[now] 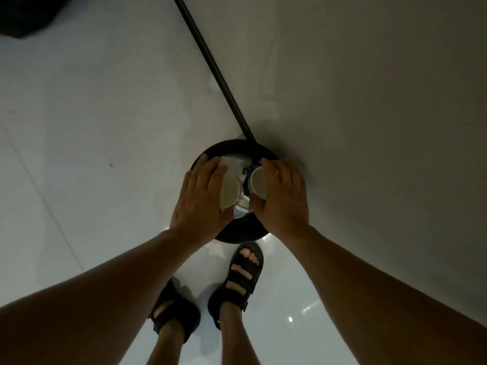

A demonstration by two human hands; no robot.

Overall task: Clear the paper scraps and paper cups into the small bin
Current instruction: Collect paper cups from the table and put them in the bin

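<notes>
At frame centre, over the small bin [238,236], the left hand [199,198] curls its fingers round the left cup [229,191], the right hand [286,196] round the right cup [259,183]. Inside lie paper scraps [232,162]; dropping both cups seemingly remains.

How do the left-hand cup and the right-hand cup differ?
The left cup, gripped by the left hand, shows a narrow oval mouth; the right cup, in the right hand, shows a rounder one. The left cup sits lower in the picture than the right cup. Both look empty, tipped inward over the black bin.
</notes>
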